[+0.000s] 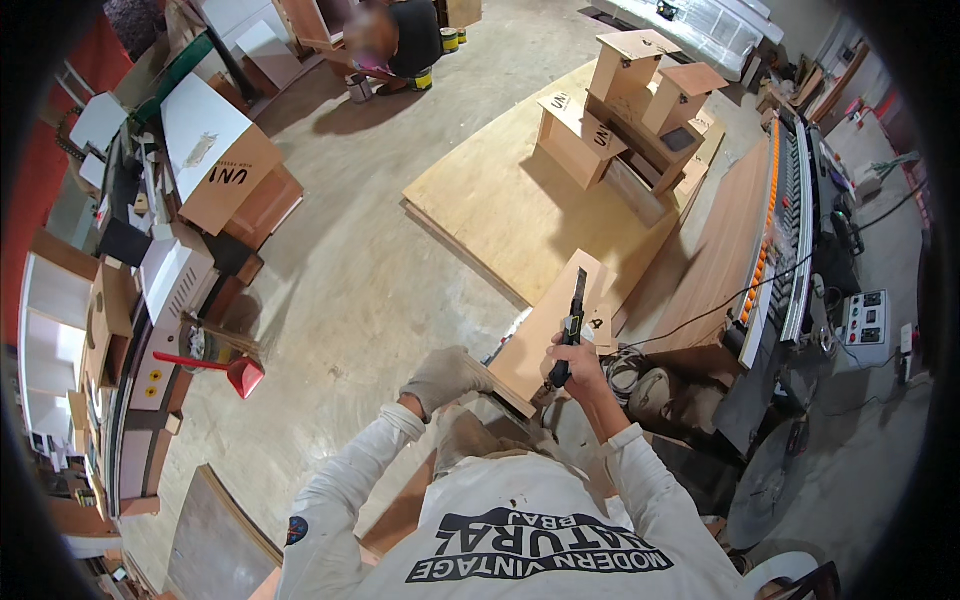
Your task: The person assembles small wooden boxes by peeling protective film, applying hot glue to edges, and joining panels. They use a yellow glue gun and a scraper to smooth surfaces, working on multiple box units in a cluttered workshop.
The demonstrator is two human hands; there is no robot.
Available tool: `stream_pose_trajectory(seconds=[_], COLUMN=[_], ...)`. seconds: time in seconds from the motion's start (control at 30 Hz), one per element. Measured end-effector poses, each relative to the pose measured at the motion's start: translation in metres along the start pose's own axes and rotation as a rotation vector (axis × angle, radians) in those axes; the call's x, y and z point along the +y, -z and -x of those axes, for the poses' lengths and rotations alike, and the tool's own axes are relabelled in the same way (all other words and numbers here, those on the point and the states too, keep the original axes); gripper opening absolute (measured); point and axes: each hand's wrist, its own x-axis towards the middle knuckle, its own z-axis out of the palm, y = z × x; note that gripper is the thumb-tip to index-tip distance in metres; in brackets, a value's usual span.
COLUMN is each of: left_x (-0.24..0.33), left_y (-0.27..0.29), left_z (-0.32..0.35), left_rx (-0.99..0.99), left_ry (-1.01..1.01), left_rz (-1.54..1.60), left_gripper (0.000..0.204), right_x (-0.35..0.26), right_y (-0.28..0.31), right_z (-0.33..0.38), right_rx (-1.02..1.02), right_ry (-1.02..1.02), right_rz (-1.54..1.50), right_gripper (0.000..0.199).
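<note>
My right hand (580,368), bare, is wrapped round a black utility knife (573,325) with yellow trim, its tip pointing away from me. Under the knife lies a long light-brown wooden panel (535,345), slanting from near my lap toward the far right. At the panel's near left edge my left hand (447,382), in a grey work glove, is closed on the board; its fingertips are partly hidden there. A dark strip runs along that near edge, too small to make out.
Beyond the panel, a low plywood platform (480,215) carries several wooden cabinet pieces (615,140). An edge-banding-like machine with orange rollers (765,225) stands right, a black cable (710,325) crossing before it. Left are a red dustpan (243,376) and stacked boxes (235,175). Another person (410,45) crouches far off.
</note>
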Motion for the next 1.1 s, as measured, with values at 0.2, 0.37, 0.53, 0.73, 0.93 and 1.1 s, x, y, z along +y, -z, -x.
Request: stream_pose_trajectory(seconds=[0.2,0.37,0.53,0.73,0.93,1.1], left_x=[-0.033,-0.037,-0.058,-0.108,-0.163,-0.215], left_y=[0.120,0.196,0.243,0.254,0.249,0.256], left_z=[-0.029,-0.041,-0.092,-0.188,-0.312,-0.427], left_rx=[-0.056,-0.030,0.040,0.174,0.158,0.051], left_ry=[-0.040,-0.036,-0.021,-0.119,0.042,0.075], left_rz=[0.019,-0.055,0.003,-0.062,-0.054,0.033], left_gripper=[0.065,0.057,0.048,0.054,0.060,0.056], right_x=[-0.028,-0.060,-0.063,-0.048,-0.020,0.009], right_y=[-0.112,-0.179,-0.216,-0.229,-0.210,-0.199], right_z=[-0.040,-0.063,-0.134,-0.248,-0.382,-0.505], right_rx=[0.096,0.134,0.076,0.024,0.066,0.127], right_ry=[0.004,0.017,0.111,0.060,0.029,-0.085], right_rz=[0.028,0.006,0.032,-0.015,-0.038,-0.067], right_gripper=[0.025,0.023,0.023,0.024,0.025,0.026])
